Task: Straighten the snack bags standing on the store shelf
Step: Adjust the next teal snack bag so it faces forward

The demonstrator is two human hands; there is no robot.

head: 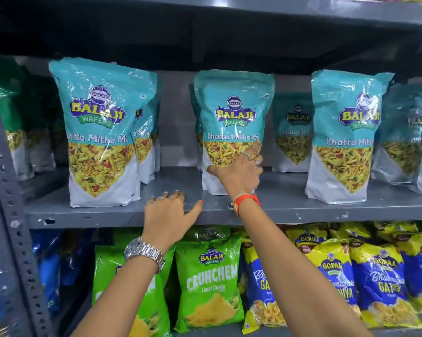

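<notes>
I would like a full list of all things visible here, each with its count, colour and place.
Teal snack bags: three in front, more behind, standing on the middle shelf.
Dark green bags: count unclear, far left of that shelf.
Light green bags: at least two, lower shelf.
Blue and yellow bags: several, lower shelf, right.
Blue bags: count unclear, lower left.
Shelf: grey metal.
Left hand: open, at the shelf edge; silver watch.
Right hand: on the middle teal bag; orange wristband.
</notes>
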